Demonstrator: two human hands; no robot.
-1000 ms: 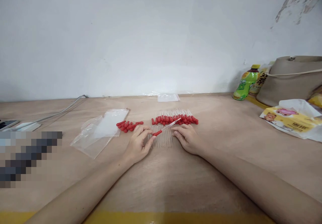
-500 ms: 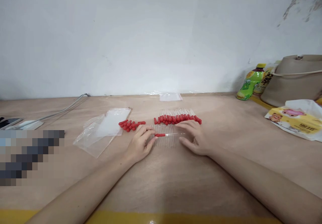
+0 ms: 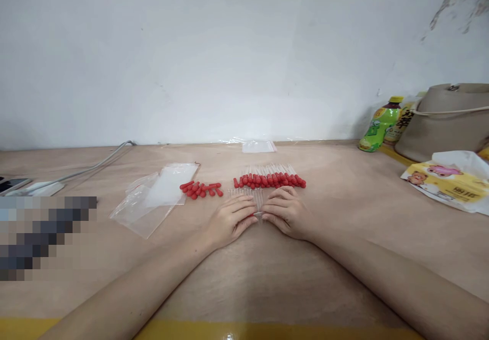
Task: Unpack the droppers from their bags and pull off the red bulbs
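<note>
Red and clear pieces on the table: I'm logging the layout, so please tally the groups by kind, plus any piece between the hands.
Pile of loose red bulbs: 1
Row of red-ended tubes: 1
Group of clear tubes: 1
Red-and-clear piece between left hand and right hand: 1
Total: 4 (3 groups, 1 piece); pieces within groups overlap too much to count.

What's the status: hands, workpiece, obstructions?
Left hand closed on red bulb; right hand at glass tube, grip unclear. Hands hide most of both. More tubes close by.
</note>
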